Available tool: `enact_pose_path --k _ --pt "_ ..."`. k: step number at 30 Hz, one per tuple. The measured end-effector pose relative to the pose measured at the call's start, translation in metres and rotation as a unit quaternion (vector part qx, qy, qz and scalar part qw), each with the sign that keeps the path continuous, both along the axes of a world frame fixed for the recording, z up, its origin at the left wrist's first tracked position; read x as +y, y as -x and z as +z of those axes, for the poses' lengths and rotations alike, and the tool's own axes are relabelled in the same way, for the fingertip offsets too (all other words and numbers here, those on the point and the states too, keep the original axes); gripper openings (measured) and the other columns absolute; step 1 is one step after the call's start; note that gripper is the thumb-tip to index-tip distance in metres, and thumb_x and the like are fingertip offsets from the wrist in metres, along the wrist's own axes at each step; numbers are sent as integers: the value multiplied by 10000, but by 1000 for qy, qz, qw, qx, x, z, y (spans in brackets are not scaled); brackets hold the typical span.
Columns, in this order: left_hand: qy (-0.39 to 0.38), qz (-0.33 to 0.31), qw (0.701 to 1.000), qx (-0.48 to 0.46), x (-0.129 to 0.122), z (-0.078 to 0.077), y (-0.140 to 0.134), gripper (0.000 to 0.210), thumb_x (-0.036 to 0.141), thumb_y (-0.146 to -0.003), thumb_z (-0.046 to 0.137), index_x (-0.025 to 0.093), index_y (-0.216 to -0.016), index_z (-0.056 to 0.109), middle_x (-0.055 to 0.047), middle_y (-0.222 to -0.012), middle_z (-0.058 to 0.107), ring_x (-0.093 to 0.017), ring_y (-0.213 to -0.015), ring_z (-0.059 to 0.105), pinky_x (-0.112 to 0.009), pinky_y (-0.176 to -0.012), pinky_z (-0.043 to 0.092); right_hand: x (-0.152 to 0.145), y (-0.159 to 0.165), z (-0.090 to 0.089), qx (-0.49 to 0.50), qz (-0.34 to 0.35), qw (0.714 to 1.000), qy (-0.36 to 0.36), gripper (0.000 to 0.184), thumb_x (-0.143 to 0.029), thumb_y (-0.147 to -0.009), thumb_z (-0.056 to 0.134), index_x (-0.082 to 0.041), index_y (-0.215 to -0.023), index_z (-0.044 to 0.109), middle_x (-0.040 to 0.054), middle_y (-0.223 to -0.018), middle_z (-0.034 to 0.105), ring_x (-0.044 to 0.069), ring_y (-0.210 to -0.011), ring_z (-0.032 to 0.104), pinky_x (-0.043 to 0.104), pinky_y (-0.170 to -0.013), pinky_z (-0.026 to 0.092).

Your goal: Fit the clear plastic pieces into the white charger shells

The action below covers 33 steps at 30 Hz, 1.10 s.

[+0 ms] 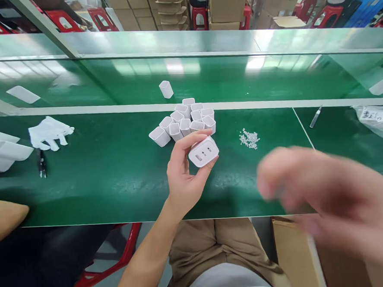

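Head view: right hand [327, 191] near right, blurred, can't tell from here if it grips anything. Left hand [185, 183], centre, pinches white rounded plastic block with three slots [203, 152] over green tabletop [116, 187]. Tiny translucent pieces [249, 139] heaped right; white open-ended plastic sleeves [185, 126] clustered just beyond block. Brown cardboard boxes [170, 8] far back.

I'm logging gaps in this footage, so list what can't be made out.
All in the head view:
Right hand: blurred; whether it holds anything is unclear.
Charger: its far end is hidden behind its own front and the left hand.
Tiny bits: too small to identify.
Bag: cut off by the right edge.
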<state>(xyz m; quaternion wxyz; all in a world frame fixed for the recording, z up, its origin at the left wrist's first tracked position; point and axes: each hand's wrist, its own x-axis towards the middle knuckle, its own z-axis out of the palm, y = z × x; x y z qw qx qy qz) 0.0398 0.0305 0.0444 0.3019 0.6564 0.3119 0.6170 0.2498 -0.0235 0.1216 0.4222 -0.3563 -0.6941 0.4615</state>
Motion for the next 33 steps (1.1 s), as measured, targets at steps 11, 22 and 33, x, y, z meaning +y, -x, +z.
enact_pose_path --k 11,22,33 --pt "-28 5 991 132 -7 -17 5 461 138 -815 741 271 -1242 631 -77 -1241 628 -285 -1322 524 -503 -1114 448 88 23 -60 211 142 866 430 330 -292 -827 746 -131 -1107 678 72 -1035 729 148 -955 696 257 -881 586" --pt "-15 79 983 166 3 -31 24 490 182 -896 654 297 -1365 570 -58 -1301 620 -201 -1201 594 -374 -1038 509 100 58 -66 284 26 831 477 208 -222 -972 563 -108 -1082 697 56 -1027 730 114 -930 707 217 -902 605" --pt "-22 92 981 170 0 -33 24 481 150 -878 670 292 -1331 597 -54 -1289 648 -210 -1180 616 -393 -1015 533 90 61 -62 239 -10 867 437 150 -235 -943 609 -132 -994 706 47 -977 706 106 -892 677 218 -885 605"
